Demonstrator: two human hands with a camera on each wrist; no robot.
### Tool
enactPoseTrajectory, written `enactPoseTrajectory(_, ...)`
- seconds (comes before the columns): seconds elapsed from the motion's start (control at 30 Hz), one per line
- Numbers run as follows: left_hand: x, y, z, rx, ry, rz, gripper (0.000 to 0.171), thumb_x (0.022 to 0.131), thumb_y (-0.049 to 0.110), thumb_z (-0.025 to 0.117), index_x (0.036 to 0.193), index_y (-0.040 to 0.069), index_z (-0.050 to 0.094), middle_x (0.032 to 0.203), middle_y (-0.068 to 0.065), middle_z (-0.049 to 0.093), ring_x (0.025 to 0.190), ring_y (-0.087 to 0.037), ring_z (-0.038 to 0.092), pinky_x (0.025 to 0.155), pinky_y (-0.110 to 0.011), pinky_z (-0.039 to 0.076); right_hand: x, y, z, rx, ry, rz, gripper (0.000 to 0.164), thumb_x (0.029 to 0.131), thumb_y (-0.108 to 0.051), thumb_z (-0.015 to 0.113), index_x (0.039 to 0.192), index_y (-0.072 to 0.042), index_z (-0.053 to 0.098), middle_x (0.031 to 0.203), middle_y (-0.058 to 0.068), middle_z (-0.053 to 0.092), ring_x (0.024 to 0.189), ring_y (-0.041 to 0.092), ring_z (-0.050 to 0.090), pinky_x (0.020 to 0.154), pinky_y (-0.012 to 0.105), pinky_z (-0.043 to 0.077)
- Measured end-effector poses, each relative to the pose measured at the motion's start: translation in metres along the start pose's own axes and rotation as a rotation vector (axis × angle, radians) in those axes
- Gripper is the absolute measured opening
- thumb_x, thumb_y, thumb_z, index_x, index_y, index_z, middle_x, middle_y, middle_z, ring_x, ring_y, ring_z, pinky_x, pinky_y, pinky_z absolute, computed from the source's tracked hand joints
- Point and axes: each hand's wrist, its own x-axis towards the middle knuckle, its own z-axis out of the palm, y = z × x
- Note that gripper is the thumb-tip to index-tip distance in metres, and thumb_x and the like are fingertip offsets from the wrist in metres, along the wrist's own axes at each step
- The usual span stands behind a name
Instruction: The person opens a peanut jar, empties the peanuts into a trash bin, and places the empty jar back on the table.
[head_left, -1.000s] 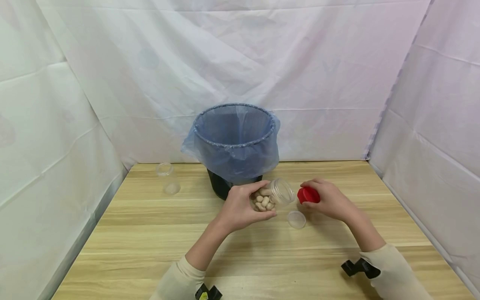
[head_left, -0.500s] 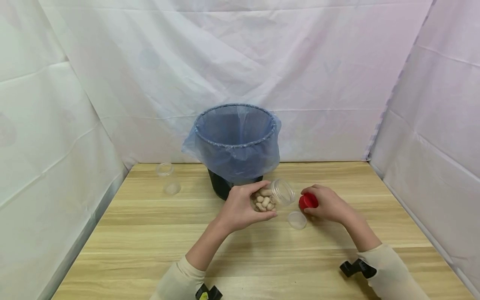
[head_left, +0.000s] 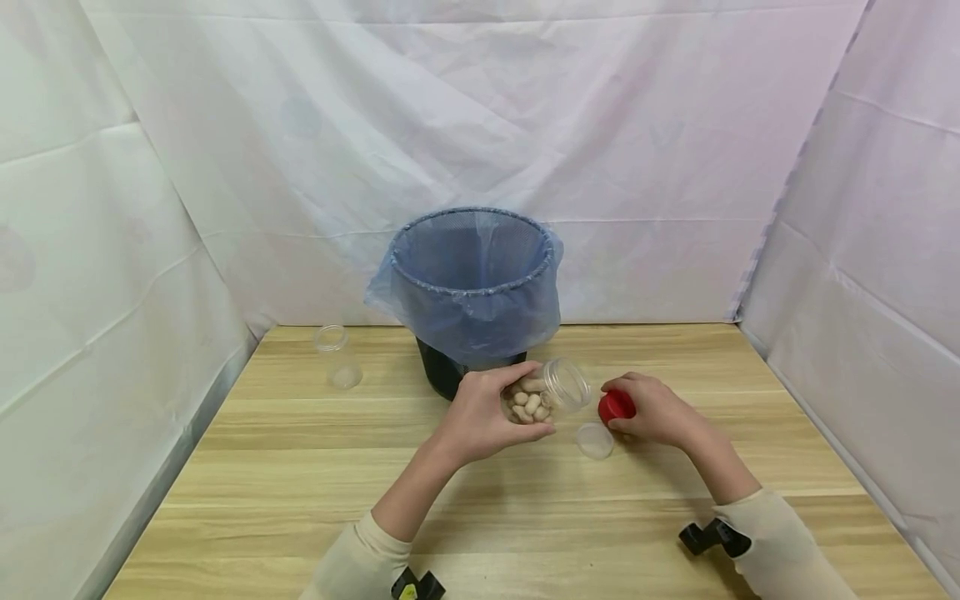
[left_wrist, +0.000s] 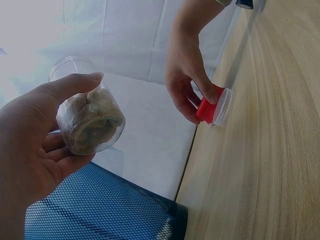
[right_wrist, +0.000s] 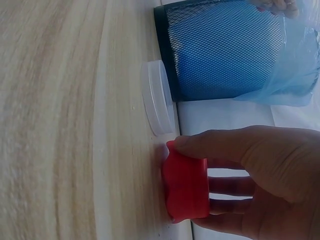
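My left hand (head_left: 483,417) grips a clear jar (head_left: 567,385) partly filled with pale pieces (head_left: 528,404) that look like peanuts. The jar lies tilted, its uncovered mouth toward the right, above the table. To its right, my right hand (head_left: 656,410) holds a red screw lid (head_left: 617,406) with a wavy edge between thumb and fingers. That lid (right_wrist: 186,182) is down at the tabletop in the right wrist view. Just beside it on the wood lies a translucent white round cap (head_left: 595,441), which neither hand touches.
A black mesh bin (head_left: 438,367) lined with a blue plastic bag (head_left: 480,325) stands behind the left hand. Another clear jar (head_left: 337,358), without a lid, stands at the back left of the wooden table (head_left: 300,500). White cloth (head_left: 637,125) hangs around the back and sides.
My right hand has lowered the red lid to the table and come slightly nearer to me. The left hand and its jar have stayed practically still.
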Motion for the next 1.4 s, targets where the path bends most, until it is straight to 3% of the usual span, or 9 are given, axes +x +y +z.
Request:
enactPoseTrajectory(0.7, 0.000, -0.001, 0.001, 0.006, -0.004, 0.008, 0.076, 0.077, 0.034, 0.100, 0.143, 0.010, 0.071, 0.130, -0.005, 0.078, 0.109, -0.016, 0.077, 0.091, -0.028, 0.063, 0.000, 0.001, 0.001, -0.008, -0.008, 0.001, 0.054, 0.085, -0.020, 0.093, 0.131, -0.001, 0.072, 0.124, 0.020, 0.072, 0.107, 0.034, 0.070, 0.088, 0.053, 0.063)
enactPoseTrajectory(0.83, 0.000, 0.000, 0.001, 0.006, 0.002, 0.017, 0.075, 0.077, 0.034, 0.099, 0.142, 0.010, 0.071, 0.129, -0.005, 0.079, 0.108, -0.016, 0.077, 0.090, -0.029, 0.063, -0.001, 0.001, -0.002, -0.009, 0.025, 0.001, 0.051, 0.089, -0.023, 0.089, 0.132, -0.002, 0.072, 0.127, 0.021, 0.072, 0.109, 0.036, 0.070, 0.088, 0.053, 0.062)
enactPoseTrajectory(1.07, 0.001, -0.001, 0.000, 0.015, 0.007, 0.025, 0.074, 0.077, 0.035, 0.099, 0.141, 0.010, 0.071, 0.129, -0.005, 0.079, 0.109, -0.016, 0.077, 0.091, -0.029, 0.062, -0.001, 0.001, -0.010, -0.004, 0.108, 0.006, 0.045, 0.099, -0.026, 0.079, 0.134, 0.001, 0.071, 0.135, 0.025, 0.070, 0.127, 0.047, 0.066, 0.107, 0.064, 0.053)
enactPoseTrajectory(1.4, 0.001, -0.002, -0.001, -0.017, 0.006, 0.006, 0.076, 0.077, 0.033, 0.100, 0.143, 0.010, 0.071, 0.131, -0.005, 0.078, 0.110, -0.015, 0.077, 0.092, -0.029, 0.063, 0.000, -0.005, -0.019, 0.030, 0.135, 0.060, 0.047, 0.105, -0.031, 0.072, 0.140, 0.000, 0.067, 0.141, 0.025, 0.068, 0.132, 0.049, 0.063, 0.109, 0.067, 0.050)
